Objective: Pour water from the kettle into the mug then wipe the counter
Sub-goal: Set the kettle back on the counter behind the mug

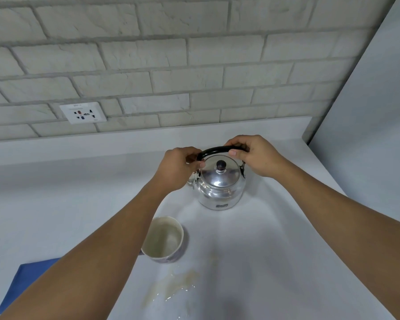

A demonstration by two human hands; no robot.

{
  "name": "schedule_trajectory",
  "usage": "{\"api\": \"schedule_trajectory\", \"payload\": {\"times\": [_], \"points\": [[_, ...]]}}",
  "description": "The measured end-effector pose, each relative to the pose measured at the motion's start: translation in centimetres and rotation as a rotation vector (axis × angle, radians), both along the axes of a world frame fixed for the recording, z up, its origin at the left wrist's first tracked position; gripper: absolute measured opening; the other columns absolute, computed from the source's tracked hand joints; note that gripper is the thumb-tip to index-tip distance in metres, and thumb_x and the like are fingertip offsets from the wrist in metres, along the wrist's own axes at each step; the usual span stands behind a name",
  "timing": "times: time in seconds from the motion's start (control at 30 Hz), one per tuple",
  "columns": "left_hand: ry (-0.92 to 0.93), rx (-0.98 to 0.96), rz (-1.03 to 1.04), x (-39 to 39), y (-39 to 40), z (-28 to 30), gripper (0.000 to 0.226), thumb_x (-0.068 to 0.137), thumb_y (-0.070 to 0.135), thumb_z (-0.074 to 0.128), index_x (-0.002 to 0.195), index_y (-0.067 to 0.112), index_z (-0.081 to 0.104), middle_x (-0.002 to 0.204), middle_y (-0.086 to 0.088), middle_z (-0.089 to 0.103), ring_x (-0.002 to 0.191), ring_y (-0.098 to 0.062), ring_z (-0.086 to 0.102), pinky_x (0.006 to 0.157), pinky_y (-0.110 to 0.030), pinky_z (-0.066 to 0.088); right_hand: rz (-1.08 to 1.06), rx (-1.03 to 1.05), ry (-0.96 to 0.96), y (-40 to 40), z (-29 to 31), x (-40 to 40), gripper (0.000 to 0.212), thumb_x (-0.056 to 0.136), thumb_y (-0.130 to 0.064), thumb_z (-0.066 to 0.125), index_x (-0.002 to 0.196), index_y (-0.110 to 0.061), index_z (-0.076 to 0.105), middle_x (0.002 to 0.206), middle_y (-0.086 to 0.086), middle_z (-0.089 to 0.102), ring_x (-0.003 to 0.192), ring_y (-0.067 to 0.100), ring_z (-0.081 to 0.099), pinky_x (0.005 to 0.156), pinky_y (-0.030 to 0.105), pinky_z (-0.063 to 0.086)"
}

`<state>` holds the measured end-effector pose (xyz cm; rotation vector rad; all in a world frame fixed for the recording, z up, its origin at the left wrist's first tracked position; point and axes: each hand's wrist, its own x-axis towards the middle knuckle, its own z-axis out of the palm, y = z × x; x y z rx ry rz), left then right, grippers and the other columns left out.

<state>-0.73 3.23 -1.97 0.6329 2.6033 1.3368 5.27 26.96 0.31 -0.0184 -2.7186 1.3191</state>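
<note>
A shiny metal kettle [219, 185] with a dark lid knob stands upright on the white counter [275, 239]. Its black arched handle [215, 150] is up. My left hand [180, 168] grips the handle's left end, and my right hand [255, 155] grips its right end. A cream mug [164, 239] stands nearer me, left of the kettle and partly behind my left forearm; its inside looks pale and wet. A yellowish puddle [176, 285] lies on the counter in front of the mug. A blue cloth [26, 280] lies at the lower left, partly under my left arm.
A pale brick wall [171, 65] backs the counter, with a white power socket [83, 113] on it at the left. A plain grey wall [374, 135] closes the counter on the right.
</note>
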Motion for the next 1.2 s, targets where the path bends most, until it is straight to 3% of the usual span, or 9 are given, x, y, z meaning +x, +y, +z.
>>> {"api": "schedule_trajectory", "payload": {"times": [0.33,0.47,0.6,0.73,0.77,0.97,1.13,1.2], "points": [[-0.065,0.024,0.02,-1.0,0.5,-1.2,0.023,0.09,0.012,0.081,0.113,0.013,0.078,0.104,-0.01,0.081,0.101,-0.03,0.076,0.1,-0.049,0.058,-0.013,0.029,-0.015,0.2,-0.9,-0.7,0.014,0.094,-0.018,0.069,0.104,-0.026,0.075,0.076,-0.021,0.067,0.066,-0.015,0.057,0.063,0.003,0.038],[-0.057,0.02,0.034,-1.0,0.6,-1.6,0.025,0.091,0.014,0.08,0.115,0.013,0.078,0.104,-0.007,0.081,0.099,-0.026,0.077,0.1,-0.045,0.058,-0.021,0.055,-0.011,0.2,-1.0,-0.7,0.014,0.094,-0.019,0.069,0.102,-0.029,0.073,0.069,-0.036,0.066,0.067,-0.017,0.057,0.061,-0.001,0.037],[-0.033,0.036,0.049,-0.2,0.6,-1.6,0.026,0.093,0.013,0.078,0.118,0.014,0.076,0.104,-0.001,0.082,0.099,-0.02,0.076,0.098,-0.035,0.058,-0.018,0.065,-0.005,0.0,-0.9,-0.5,0.015,0.095,-0.018,0.068,0.102,-0.03,0.073,0.07,-0.035,0.066,0.068,-0.014,0.058,0.061,0.0,0.037],[0.004,0.037,0.061,0.6,-0.1,-1.2,0.034,0.093,0.013,0.077,0.126,0.018,0.073,0.111,0.005,0.079,0.095,-0.011,0.073,0.077,-0.001,0.05,-0.014,0.118,-0.041,-0.5,0.0,-0.2,0.02,0.093,-0.016,0.069,0.111,-0.022,0.074,0.101,-0.009,0.074,0.093,0.008,0.065,0.086,0.021,0.047],[0.0,0.055,0.072,1.0,-0.5,-0.9,0.035,0.093,0.013,0.077,0.128,0.019,0.072,0.112,0.005,0.078,0.095,-0.01,0.073,0.074,0.001,0.049,-0.007,0.144,-0.041,-0.8,0.3,-0.1,0.024,0.092,-0.015,0.07,0.115,-0.02,0.073,0.107,-0.005,0.073,0.098,0.012,0.065,0.091,0.025,0.048],[0.025,0.178,0.149,4.7,-5.9,0.9,0.033,0.093,0.013,0.077,0.124,0.021,0.073,0.119,0.011,0.076,0.108,-0.011,0.072,0.097,-0.024,0.057,0.022,0.253,0.105,-5.1,2.8,1.5,0.028,0.09,-0.014,0.07,0.117,-0.024,0.073,0.119,-0.003,0.064,0.114,0.016,0.055,0.097,0.027,0.04],[0.006,0.183,0.104,6.7,-8.4,1.3,0.036,0.093,0.014,0.078,0.126,0.026,0.072,0.127,0.017,0.073,0.115,-0.004,0.07,0.1,-0.022,0.054,0.049,0.171,0.104,-7.8,2.7,3.3,0.028,0.088,-0.017,0.072,0.114,-0.026,0.074,0.115,-0.01,0.065,0.108,0.013,0.062,0.1,0.033,0.048],[0.023,0.175,0.124,8.0,-10.9,1.5,0.037,0.092,0.014,0.079,0.127,0.027,0.073,0.128,0.017,0.073,0.115,-0.003,0.07,0.099,-0.018,0.053,0.103,0.148,0.094,-10.4,2.7,4.3,0.027,0.089,-0.021,0.072,0.115,-0.028,0.073,0.115,-0.012,0.064,0.106,0.009,0.061,0.097,0.028,0.048]]}}
